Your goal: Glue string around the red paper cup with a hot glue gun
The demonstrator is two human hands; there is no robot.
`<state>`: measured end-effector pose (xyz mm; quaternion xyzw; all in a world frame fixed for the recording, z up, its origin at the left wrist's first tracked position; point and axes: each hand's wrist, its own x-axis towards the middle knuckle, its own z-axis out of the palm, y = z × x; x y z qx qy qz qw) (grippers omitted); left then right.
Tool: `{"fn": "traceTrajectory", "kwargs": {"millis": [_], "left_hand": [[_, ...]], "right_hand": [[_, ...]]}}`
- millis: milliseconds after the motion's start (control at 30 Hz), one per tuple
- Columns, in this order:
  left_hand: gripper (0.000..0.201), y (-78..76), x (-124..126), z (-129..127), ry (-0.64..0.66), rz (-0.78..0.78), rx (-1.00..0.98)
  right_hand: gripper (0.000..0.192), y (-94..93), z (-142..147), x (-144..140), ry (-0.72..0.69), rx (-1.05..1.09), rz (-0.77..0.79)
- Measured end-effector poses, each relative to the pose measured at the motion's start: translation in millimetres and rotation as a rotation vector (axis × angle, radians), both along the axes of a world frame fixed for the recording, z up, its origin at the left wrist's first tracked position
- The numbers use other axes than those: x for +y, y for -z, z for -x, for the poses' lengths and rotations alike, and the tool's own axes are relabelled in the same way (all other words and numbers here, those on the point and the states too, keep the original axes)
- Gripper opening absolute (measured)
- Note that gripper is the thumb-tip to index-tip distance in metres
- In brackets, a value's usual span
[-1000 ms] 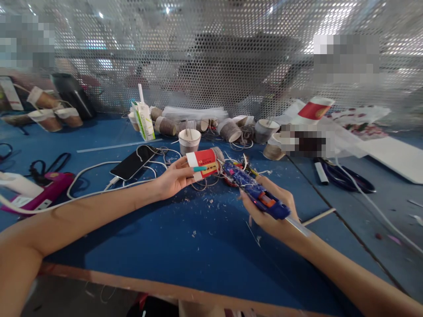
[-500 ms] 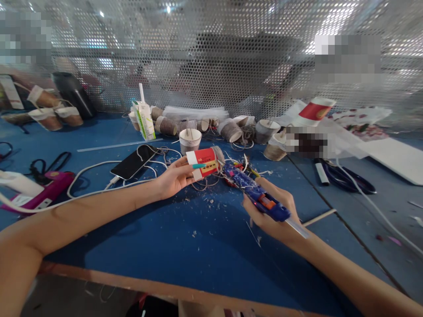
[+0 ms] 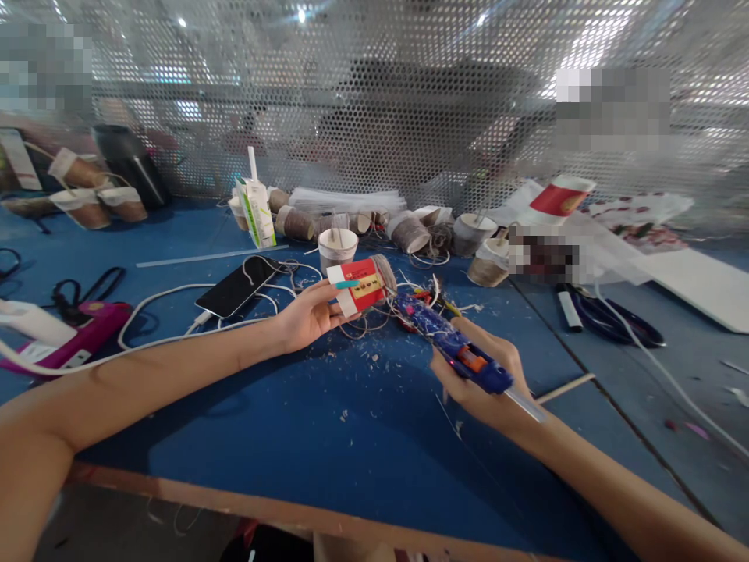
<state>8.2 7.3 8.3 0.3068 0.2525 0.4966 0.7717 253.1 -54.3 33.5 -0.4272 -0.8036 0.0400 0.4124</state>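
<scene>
In my left hand [image 3: 310,316] is a red and white paper cup [image 3: 360,286], lying on its side with its base end to the right. Grey-brown string is wound around that base end. My right hand [image 3: 483,367] grips a blue hot glue gun [image 3: 450,336] with an orange part and a clear glue stick out of its back. The gun's nozzle points at the string-wound end of the cup; whether they touch I cannot tell. Behind the cup stands a white paper cup [image 3: 338,248]. Loose string [image 3: 366,328] trails beneath the held cup.
A phone [image 3: 237,285] on a white cable lies at left, near a purple power strip [image 3: 87,336]. Several string-wrapped cups [image 3: 408,232] line the back, beside a drink carton [image 3: 256,212]. Scissors [image 3: 614,316] lie at right. Perforated metal [image 3: 351,101] rises behind the table.
My left hand has turned the cup slightly, so its printed label sits differently and more of the string-wound end shows. The glue gun has hardly moved.
</scene>
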Motion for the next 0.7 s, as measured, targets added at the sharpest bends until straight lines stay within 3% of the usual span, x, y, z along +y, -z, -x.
{"fn": "traceTrajectory", "kwargs": {"millis": [500, 700], "left_hand": [[0.058, -2.2, 0.5, 1.2, 0.007, 0.057, -0.021], [0.057, -3.8, -1.0, -0.2, 0.018, 0.063, -0.025]], "right_hand": [[0.022, -1.5, -2.2, -0.9, -0.023, -0.004, 0.083], [0.021, -2.0, -2.7, 0.2, -0.031, -0.039, 0.026]]}}
